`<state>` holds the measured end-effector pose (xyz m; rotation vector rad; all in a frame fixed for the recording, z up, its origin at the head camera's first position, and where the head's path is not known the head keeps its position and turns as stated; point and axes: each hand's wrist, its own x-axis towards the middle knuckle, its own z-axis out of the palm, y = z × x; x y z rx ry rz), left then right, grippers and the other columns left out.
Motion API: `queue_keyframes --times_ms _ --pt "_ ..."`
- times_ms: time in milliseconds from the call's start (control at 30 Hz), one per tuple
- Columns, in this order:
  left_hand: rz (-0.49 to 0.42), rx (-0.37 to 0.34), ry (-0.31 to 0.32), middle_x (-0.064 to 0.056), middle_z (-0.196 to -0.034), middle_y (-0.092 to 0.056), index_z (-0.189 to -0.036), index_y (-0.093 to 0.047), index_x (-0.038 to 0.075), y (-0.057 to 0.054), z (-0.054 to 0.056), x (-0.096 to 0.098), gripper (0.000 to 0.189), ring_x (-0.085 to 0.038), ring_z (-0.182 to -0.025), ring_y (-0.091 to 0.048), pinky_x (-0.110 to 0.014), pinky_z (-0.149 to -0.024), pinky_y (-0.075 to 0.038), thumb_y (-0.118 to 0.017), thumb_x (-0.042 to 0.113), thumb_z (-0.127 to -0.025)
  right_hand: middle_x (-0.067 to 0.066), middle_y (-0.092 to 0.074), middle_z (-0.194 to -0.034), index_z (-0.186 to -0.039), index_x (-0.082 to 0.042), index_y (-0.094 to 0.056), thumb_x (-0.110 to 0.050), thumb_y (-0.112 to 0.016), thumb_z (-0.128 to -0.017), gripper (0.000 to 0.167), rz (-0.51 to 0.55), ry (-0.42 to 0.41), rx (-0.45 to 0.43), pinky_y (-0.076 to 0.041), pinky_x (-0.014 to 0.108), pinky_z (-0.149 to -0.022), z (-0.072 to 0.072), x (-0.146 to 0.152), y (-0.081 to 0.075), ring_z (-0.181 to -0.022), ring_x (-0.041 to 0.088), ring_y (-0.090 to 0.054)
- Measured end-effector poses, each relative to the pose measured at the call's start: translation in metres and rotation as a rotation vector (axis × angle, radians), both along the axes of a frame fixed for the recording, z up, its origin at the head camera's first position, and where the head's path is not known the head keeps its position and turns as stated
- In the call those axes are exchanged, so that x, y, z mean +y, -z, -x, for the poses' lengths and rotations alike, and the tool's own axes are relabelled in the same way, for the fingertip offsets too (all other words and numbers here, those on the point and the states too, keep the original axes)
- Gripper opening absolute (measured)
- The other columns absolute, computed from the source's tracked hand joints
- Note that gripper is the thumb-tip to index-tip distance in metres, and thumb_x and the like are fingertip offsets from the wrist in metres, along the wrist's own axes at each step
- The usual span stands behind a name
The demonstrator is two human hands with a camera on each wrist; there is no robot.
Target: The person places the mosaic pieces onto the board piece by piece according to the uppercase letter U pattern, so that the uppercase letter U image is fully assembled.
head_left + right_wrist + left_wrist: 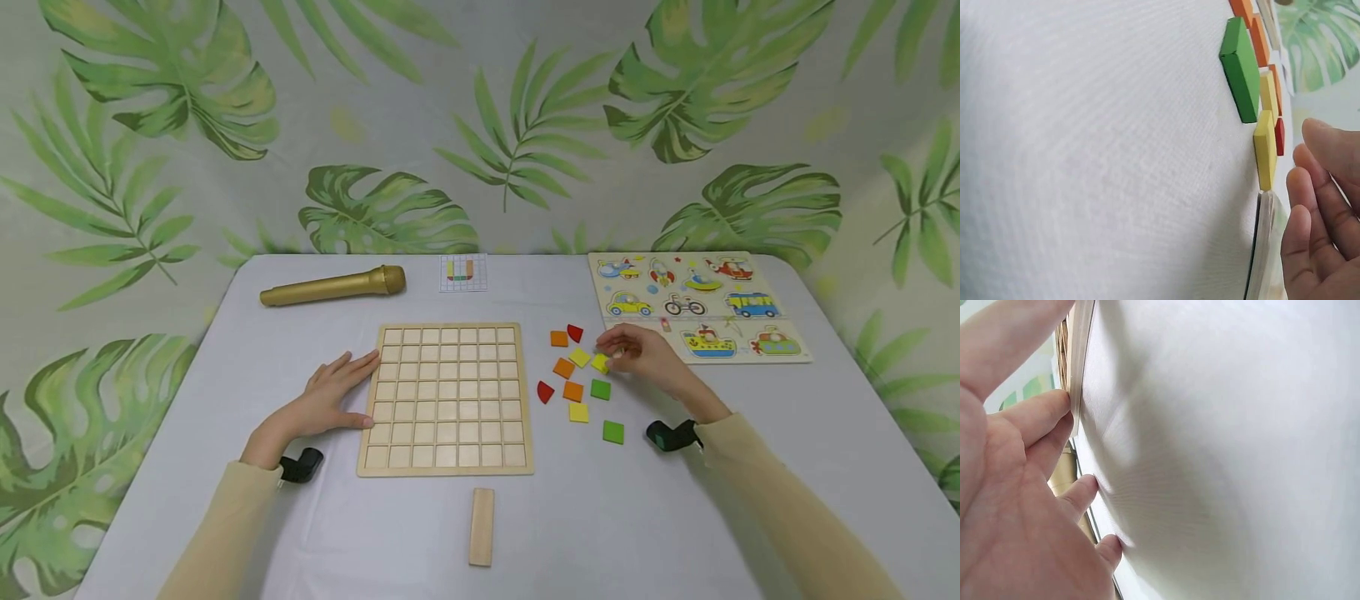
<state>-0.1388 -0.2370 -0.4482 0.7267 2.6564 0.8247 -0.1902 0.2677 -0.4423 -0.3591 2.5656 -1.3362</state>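
My left hand (330, 398) lies at the left edge of a wooden grid board (527, 400), fingers spread, with fingertips and thumb at its frame. In the left wrist view, fingertips (1063, 403) meet the board's side while other fingers touch the white cloth. Over a yellow square tile (599, 363) hovers my right hand (637, 354), its fingers loosely bent. The right wrist view has that yellow tile (1265, 150) flat on the cloth, just beside the fingertips, with nothing visible between thumb and fingers. Around it lie a green tile (601, 389), orange tile (573, 392) and red quarter-round tile (545, 392).
Behind the board are a gold microphone (333, 287) and a small pattern card (462, 273) with a coloured U shape. A vehicle puzzle board (693, 304) stands at the back right, close to my right hand. A plain wooden block (482, 527) lies in front.
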Motion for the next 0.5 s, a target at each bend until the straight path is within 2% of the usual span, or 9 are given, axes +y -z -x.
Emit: queue_keyframes --times_ms 267,500 --pt "-0.004 -0.001 0.003 -0.016 -0.156 -0.02 -0.15 -0.026 0.0 0.0 0.0 -0.001 0.092 -0.049 -0.139 -0.004 -0.069 -0.102 0.002 -0.075 0.038 -0.081 0.01 -0.064 -0.1 -0.107 -0.001 -0.064 0.004 -0.074 -0.08 0.03 -0.187 -0.016 0.128 -0.04 0.031 -0.074 -0.002 -0.007 0.002 -0.086 0.025 -0.05" --pt "-0.01 -0.008 -0.002 -0.016 -0.156 -0.019 -0.15 -0.026 0.0 -0.001 -0.001 -0.001 0.092 -0.049 -0.139 -0.003 -0.069 -0.103 0.003 -0.075 0.039 -0.081 0.008 -0.061 -0.092 -0.103 -0.002 -0.064 0.005 -0.074 -0.078 0.028 -0.247 -0.008 0.142 -0.039 0.032 -0.071 -0.004 -0.011 0.0 -0.084 0.024 -0.048"
